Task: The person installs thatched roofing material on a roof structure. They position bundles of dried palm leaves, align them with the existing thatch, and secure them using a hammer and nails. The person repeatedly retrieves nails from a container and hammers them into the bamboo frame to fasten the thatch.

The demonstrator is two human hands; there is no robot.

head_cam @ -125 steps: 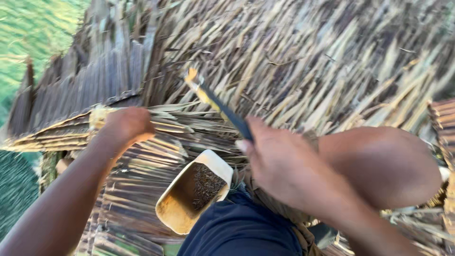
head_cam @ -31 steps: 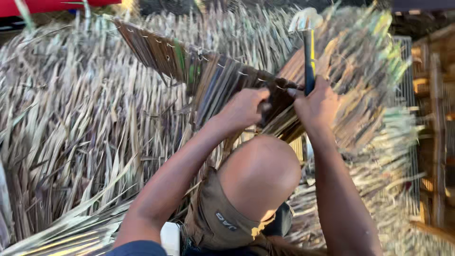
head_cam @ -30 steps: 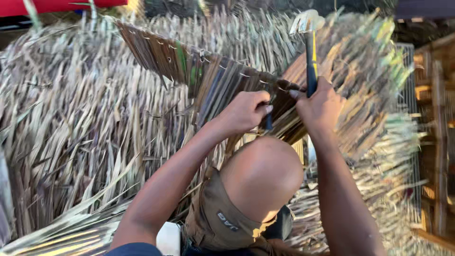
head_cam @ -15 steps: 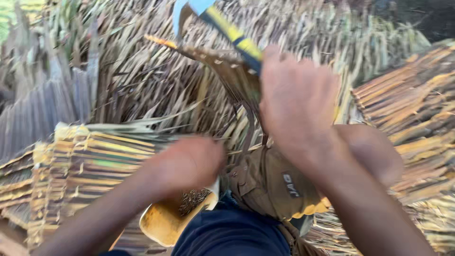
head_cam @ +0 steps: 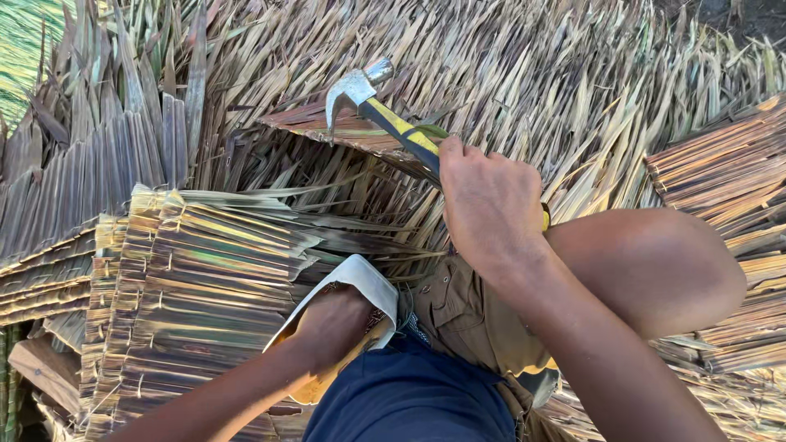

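Head view looks straight down on a person crouched on layered palm thatch. Right hand (head_cam: 491,205) is wrapped in a fist around the handle of a claw hammer (head_cam: 385,115), gripping low on the shaft; the long axis of the hammer runs from that fist up and to the left, ending in the steel head, which hovers just above a raised edge of folded thatch panel (head_cam: 327,131) (whether head and leaf touch cannot be told). The claw end points down and left.

Left hand (head_cam: 336,323) is down inside a cut plastic container (head_cam: 360,286), white on the outside and yellow within, which sits beside the person's thigh, near the body and well apart from the hammer head. Its fingers are hidden by the container wall, so I cannot tell whether they are curled, spread or pinching something. Of the two hands, the right is the nearer to the raised thatch edge.

Underfoot lies dry, ribbed leaf, uneven and springy-looking; a stitched bundle of thatch sheets (head_cam: 188,270) lies to the left, another stack (head_cam: 729,172) to the right. A bent bare knee (head_cam: 655,270) fills the space under the right forearm.
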